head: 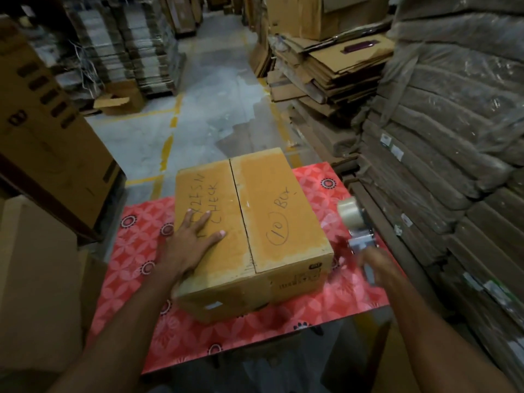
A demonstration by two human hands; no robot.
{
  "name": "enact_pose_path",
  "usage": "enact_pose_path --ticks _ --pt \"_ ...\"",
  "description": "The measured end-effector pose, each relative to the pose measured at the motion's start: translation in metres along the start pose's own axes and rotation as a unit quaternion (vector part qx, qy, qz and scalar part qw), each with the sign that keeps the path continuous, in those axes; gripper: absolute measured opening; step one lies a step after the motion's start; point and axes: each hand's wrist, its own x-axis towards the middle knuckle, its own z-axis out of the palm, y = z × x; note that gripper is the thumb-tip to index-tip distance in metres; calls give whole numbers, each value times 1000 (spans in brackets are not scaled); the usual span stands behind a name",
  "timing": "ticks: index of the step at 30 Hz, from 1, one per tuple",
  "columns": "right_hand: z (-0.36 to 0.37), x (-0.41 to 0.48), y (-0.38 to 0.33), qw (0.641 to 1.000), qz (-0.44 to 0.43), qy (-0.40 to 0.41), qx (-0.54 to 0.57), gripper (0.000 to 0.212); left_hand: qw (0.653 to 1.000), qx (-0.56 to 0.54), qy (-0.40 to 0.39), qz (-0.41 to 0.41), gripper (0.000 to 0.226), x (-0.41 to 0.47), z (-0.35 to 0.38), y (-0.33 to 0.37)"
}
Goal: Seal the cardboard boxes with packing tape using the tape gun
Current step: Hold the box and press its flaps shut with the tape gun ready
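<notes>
A brown cardboard box (263, 222) with handwritten marks lies on a red patterned table (136, 251). Its two top flaps are folded down and meet along a bare centre seam. My left hand (190, 242) rests flat on the left flap, fingers straight and spread. To the right of the box, my right hand (374, 265) grips the handle of a tape gun (358, 225). The gun carries a roll of clear tape, stands upright above the table's right side, and is apart from the box. The right hand is blurred.
Stacks of wrapped flat cardboard (453, 165) rise close on the right. Large boxes (45, 131) stand at the left. Loose flattened cartons (326, 69) and more stacks line a concrete aisle (204, 103) with yellow lines beyond the table.
</notes>
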Motion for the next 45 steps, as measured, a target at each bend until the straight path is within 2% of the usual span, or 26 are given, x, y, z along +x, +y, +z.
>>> enact_pose_path --ticks 3,5,6,8,10,12,14,15,16,17,18,19,20,22,25,27,30,32,34,36,37,39,42,45 --pt "-7 -24 -62 996 -64 -42 45 12 999 25 -20 -15 76 -18 1 28" --pt "-12 -48 -105 986 -120 -78 82 13 993 109 -38 26 51 -33 10 44" --pt "-12 -57 -123 975 -138 -125 121 17 988 142 -49 43 44 -41 13 50" --pt "-9 -72 -150 948 -145 -216 183 32 979 194 -62 21 46 -51 14 60" --pt "4 -85 -167 937 -149 -268 171 14 979 203 -25 -14 61 -46 -2 68" --pt "25 -108 -176 934 -146 -297 133 12 987 159 33 2 57 -25 -17 71" --pt "49 -126 -176 930 -140 -319 118 17 998 -66 7 12 51 0 -34 73" --pt "60 -133 -174 929 -146 -323 105 18 971 -236 -39 -3 52 11 -41 77" --pt "71 -139 -171 930 -157 -320 89 19 909 -406 -87 -36 56 20 -46 82" --pt "81 -146 -170 930 -171 -317 73 19 829 -541 -124 -72 62 29 -50 86" --pt "89 -150 -168 928 -187 -317 63 20 755 -628 -159 -99 67 37 -53 89" --pt "96 -155 -168 925 -202 -317 59 20 701 -677 -194 -114 71 41 -57 92" --pt "101 -158 -169 923 -214 -316 59 19 663 -704 -227 -116 72 45 -60 93" --pt "110 -161 -171 917 -235 -316 60 17 612 -739 -266 -98 60 51 -62 90" --pt "121 -159 -172 914 -254 -313 34 32 571 -781 -241 -83 22 64 -59 73" --pt "130 -154 -171 914 -258 -312 25 36 555 -793 -233 -92 19 75 -56 60" --pt "145 -146 -169 917 -254 -306 11 28 557 -786 -247 -100 19 89 -56 46" --pt "153 -143 -168 923 -247 -294 -13 45 543 -789 -271 -96 37 98 -56 40" --pt "160 -141 -169 924 -247 -290 -14 44 534 -789 -287 -97 50 106 -55 34" --pt "166 -142 -173 921 -252 -296 1 31 542 -780 -294 -107 33 112 -55 30" --pt "169 -142 -175 921 -255 -295 3 28 554 -771 -292 -115 17 114 -56 29" --pt "173 -140 -177 921 -264 -287 -7 29 587 -751 -277 -124 5 120 -56 25" --pt "179 -140 -179 926 -267 -264 -37 31 662 -702 -255 -63 11 133 -66 18" --pt "188 -143 -179 928 -281 -237 -61 12 764 -611 -205 -39 19 158 -81 13"
